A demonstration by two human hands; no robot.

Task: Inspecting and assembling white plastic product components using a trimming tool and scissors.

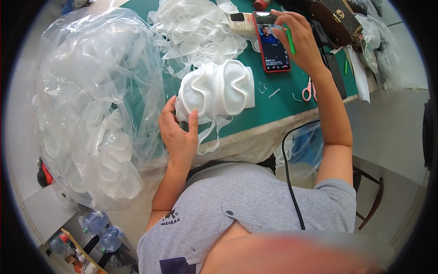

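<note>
A pair of white goggle-shaped pieces with raised rims lies side by side on the green table mat, a white strap trailing off its near edge. My left hand grips their lower left edge between thumb and fingers. At the upper right, my right hand reaches over a phone in a red case, its screen lit, with the fingers at the screen's upper part. A slim green tool is held in that hand; its tip and kind cannot be made out.
A large clear plastic bag of white pieces fills the left side. Behind the goggles sits a heap of white rimmed pieces. Pink-handled scissors, white scraps and a brown bag lie right. A black cable hangs before me.
</note>
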